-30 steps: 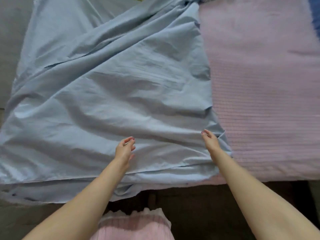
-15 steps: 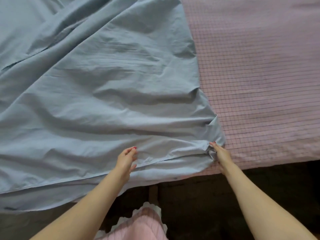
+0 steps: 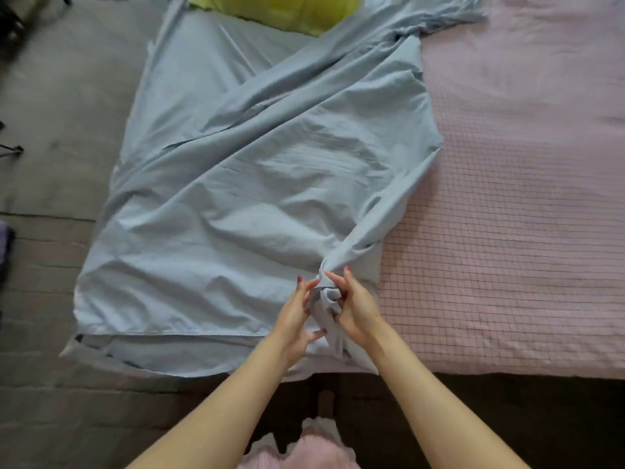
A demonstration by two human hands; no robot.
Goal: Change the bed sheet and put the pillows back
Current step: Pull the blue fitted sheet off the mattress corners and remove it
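Pink ruffled fabric (image 3: 301, 448) is seen at the bottom edge, closest to the camera, with two bare forearms reaching forward above it. Just beyond, over the near edge of the bed, a bunched corner of the light blue sheet (image 3: 257, 184) is gathered between both hands. The left hand (image 3: 297, 316) is placed against the left side of the bunch, its fingers only slightly bent and the thumb laid under the cloth; whether the cloth is actually gripped by it cannot be told. The right hand (image 3: 355, 309) is curled round the right side of the bunch, and the twisted cloth is pinched between its fingertips and palm. From this knot the sheet is drawn up into taut folds that fan away to the left and toward the far end, where it is spread crumpled over the left part of the bed. The pink checked mattress cover (image 3: 514, 231) is left bare on the right. A yellow-green pillow (image 3: 287, 11) is partly seen at the far edge, and grey floor (image 3: 57, 96) lies to the left.
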